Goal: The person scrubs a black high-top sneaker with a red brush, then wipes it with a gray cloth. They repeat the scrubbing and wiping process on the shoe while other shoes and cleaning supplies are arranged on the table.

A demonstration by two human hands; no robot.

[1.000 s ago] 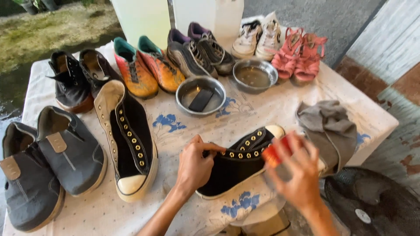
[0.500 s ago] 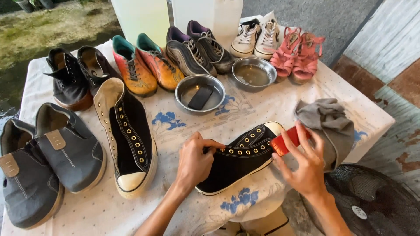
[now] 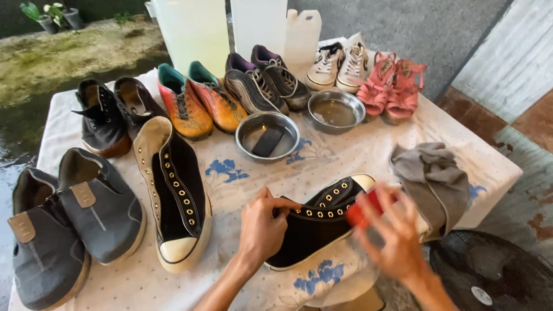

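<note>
while left hand (image 3: 262,227) pins black sneaker (image 3: 315,227), right hand (image 3: 391,236) grips red brush (image 3: 364,208).

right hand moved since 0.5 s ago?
Yes. The right hand with its red object slid back along the black sneaker, away from the grey cloth.

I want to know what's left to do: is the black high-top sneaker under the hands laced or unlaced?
Unlaced. The black sneaker lies on its side with bare gold eyelets and no lace showing; the left hand holds its opening.
</note>
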